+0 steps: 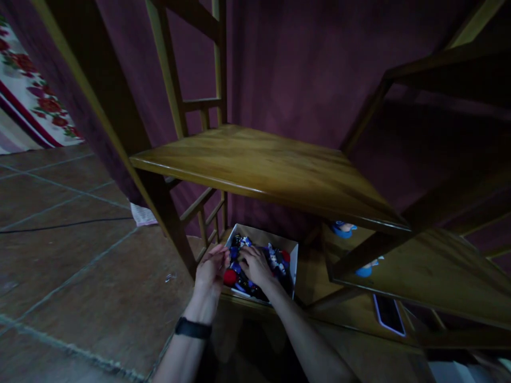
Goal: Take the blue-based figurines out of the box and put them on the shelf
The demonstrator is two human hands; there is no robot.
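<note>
Both of your hands are down at the white box, which sits on the bottom board of the wooden shelf unit, tucked in at its left end beside the upright. The box lies straight ahead of you and below, with its long side running across from left to right and slightly away from you, so it is open to both hands.

Your right hand is the one farther in. It lies palm down over the heap of small blue, black and white pieces, fingers spread and bent into them (whether any piece is pinched under the palm cannot be told in this dim light). Your left hand, the one with the black wristband, stands at the near left corner of the box. Its fingers are loosely curled toward the rim and it shows no clear hold on anything. A red round piece lies in the box between the two hands, just beside the left fingertips and nearer that hand than the right.

Off to the right on the same board are a blue figure and a phone, both well apart from the box.
</note>
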